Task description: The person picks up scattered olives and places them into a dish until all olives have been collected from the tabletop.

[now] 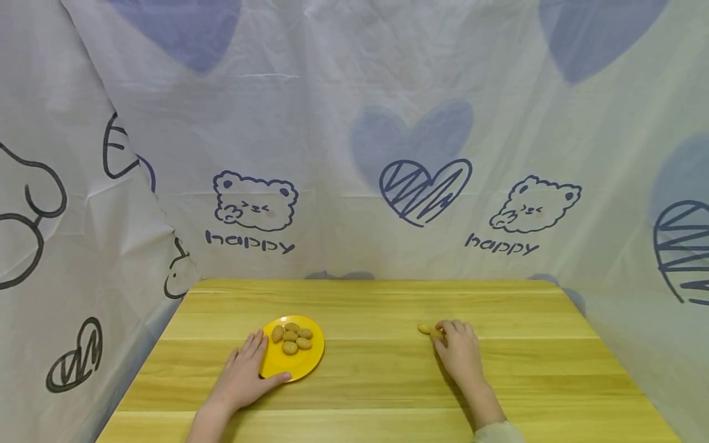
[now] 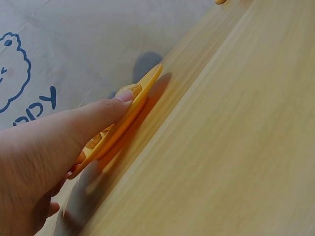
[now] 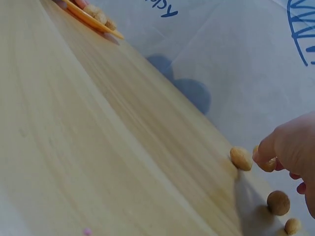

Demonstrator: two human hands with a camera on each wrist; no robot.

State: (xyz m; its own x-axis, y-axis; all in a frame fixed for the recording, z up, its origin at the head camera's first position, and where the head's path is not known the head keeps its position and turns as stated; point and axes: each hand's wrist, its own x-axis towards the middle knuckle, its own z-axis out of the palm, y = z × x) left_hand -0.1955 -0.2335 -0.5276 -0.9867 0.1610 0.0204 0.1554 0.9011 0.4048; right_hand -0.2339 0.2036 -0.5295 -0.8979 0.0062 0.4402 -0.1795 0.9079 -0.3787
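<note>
A round yellow plate stands on the table's left side and bears several tan, oval nuts. My left hand rests against the plate, its fingers straight along the left rim. Its thumb lies over the near rim in the left wrist view. On the table's right, my right hand pinches a nut between thumb and fingertips. Just left of those fingertips lies a loose nut. Two further round nuts, one darker and one smaller, show below the hand in the right wrist view.
The pale wooden table stretches between the two hands. Behind it and at the sides hangs a whitish cloth printed with hearts and bears. A tiny pink spot shows at the bottom of the right wrist view.
</note>
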